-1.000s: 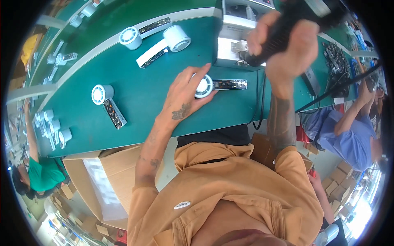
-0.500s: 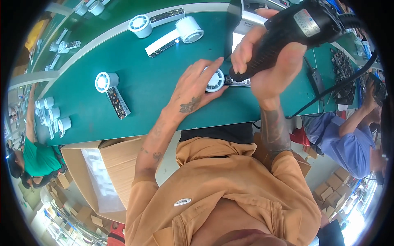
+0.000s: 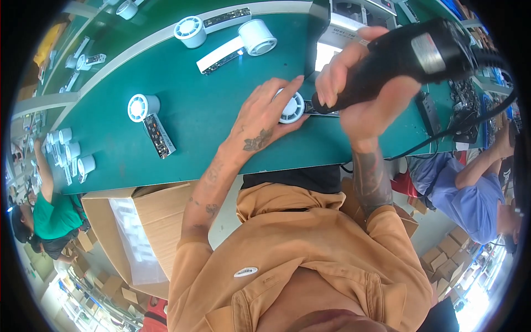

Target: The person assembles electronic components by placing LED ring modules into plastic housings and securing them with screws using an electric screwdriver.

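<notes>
My left hand point(image 3: 257, 119) is wrapped round the head of a white handheld fan point(image 3: 292, 108) lying on the green worktop, thumb on one side and fingers on the other. From the fan head an open handle with a circuit board runs to the right, partly covered by my right hand point(image 3: 368, 108). That hand grips a black electric screwdriver point(image 3: 387, 66), its nose pointing at the handle; the bit itself is hidden. Farther left lie more fans with bare boards: one fan point(image 3: 142, 108) with its handle toward me, and two fans point(image 3: 257, 37) point(image 3: 189, 31) at the back.
A grey machine point(image 3: 345, 33) stands behind the screwdriver. To the right are a black power adapter point(image 3: 427, 110), a cable and a pile of dark parts point(image 3: 463, 102). An open cardboard box point(image 3: 160, 232) stands below the left edge. Co-workers sit at both sides.
The rear of the screwdriver has swung right and toward me with my right hand, its nose staying near the handle. My left hand keeps its hold on the fan.
</notes>
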